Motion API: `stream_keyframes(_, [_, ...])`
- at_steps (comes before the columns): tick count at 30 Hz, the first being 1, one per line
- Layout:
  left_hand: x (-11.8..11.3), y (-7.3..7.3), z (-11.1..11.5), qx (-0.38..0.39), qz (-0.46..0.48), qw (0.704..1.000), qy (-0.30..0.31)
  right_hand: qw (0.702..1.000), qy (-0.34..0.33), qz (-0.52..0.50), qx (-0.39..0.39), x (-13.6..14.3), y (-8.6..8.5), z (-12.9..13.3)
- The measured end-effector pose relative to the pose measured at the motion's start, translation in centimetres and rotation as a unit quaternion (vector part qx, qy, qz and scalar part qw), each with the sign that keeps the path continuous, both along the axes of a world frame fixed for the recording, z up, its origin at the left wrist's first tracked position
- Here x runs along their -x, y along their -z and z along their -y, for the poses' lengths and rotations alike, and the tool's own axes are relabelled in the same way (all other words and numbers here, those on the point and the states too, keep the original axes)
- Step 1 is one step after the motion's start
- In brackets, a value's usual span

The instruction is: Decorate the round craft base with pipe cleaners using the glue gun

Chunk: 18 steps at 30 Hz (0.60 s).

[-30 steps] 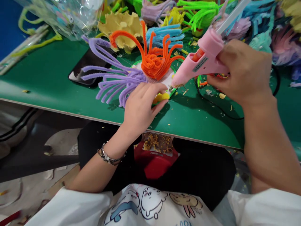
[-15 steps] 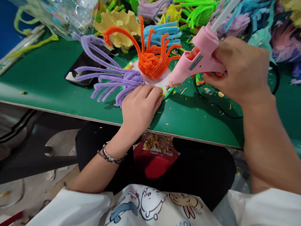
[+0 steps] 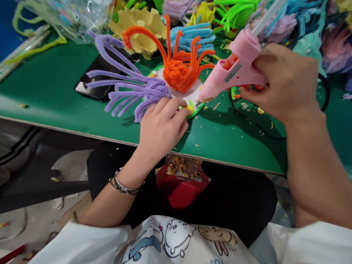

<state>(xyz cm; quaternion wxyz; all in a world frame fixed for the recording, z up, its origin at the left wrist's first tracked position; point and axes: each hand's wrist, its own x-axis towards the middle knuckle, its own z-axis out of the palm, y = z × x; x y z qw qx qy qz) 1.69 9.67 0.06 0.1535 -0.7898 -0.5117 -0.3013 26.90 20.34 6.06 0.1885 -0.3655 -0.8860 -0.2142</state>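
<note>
A round white piece with a green rim (image 3: 191,96) lies on the table, bearing an orange pipe-cleaner bundle (image 3: 180,73) and a purple one (image 3: 155,90). My left hand (image 3: 165,123) rests at its near edge, thumb and index finger pinched beside a small yellow piece (image 3: 189,109); whatever is between the fingertips is too small to make out. In my right hand (image 3: 288,80) is a pink glue gun (image 3: 233,68), its nozzle close to the white surface near the right rim. A clear glue stick (image 3: 268,16) sticks out of the gun's back.
A dark phone (image 3: 96,82) lies on the green table (image 3: 68,106) at the left. Yellow crumpled material (image 3: 140,31), blue pipe cleaners (image 3: 203,36) and other colourful bundles fill the back. A black cable (image 3: 257,126) curves below my right hand. A plastic bag (image 3: 82,20) sits back left.
The fingers of my left hand have shifted and spread slightly, showing more of the yellow piece. The glue gun has moved very slightly right with my right hand.
</note>
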Motion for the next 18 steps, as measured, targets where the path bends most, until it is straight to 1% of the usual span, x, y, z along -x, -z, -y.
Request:
stream_keyframes(4, [-0.09,-0.03,0.13,0.000,-0.025,0.999,-0.021,1.000,-0.016,0.000,-0.014,-0.26,0.19,-0.24])
stream_keyframes(10, [-0.04,-0.04,0.20,-0.003,-0.044,0.999,-0.017,0.999,0.014,0.006,0.030,0.10,-0.15,0.02])
stream_keyframes(13, [-0.06,-0.11,0.33,-0.008,-0.038,0.999,-0.027,0.999,0.023,0.005,0.049,0.19,-0.25,0.11])
stream_keyframes(15, [-0.09,-0.16,0.43,0.008,-0.025,0.999,-0.036,0.998,0.023,-0.002,0.055,0.19,-0.27,0.13])
stream_keyframes(18, [-0.07,-0.22,0.57,0.046,-0.005,0.998,-0.031,0.998,0.023,-0.010,0.054,0.17,-0.28,0.12])
